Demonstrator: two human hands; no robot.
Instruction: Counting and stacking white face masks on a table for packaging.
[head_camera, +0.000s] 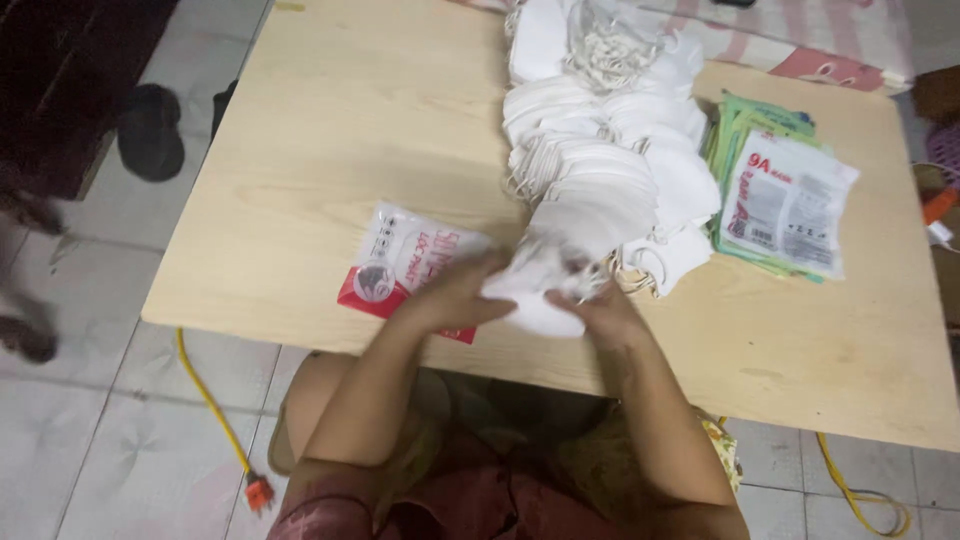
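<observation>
Centrally, near the front edge of the worktop (300, 150): one white face mask (535, 295), folded flat, held between both hands. Its long axis runs roughly left to right across the person's front, tilted slightly.

Left hand (455, 295): grasping the mask's left end, fingers curled over the top, forearm coming up from the lower left. It lies partly over a red-and-white printed packet (400, 265) that rests flat on the worktop just beside the mask.

Right hand (600, 310): grasping the mask's right end, fingers closed on it, forearm coming up from the lower right. Blur hides the exact finger placement. Both hands are equally near the mask; neither is free.

Directly beyond the hands: a long heap of white masks (600, 150), running away from the person toward the far edge, its near end touching the held mask.

Right of the heap: a stack of green-edged flat packets (785, 200), well clear of the hands.

Floor: a yellow cable (210, 400) below the worktop.
</observation>
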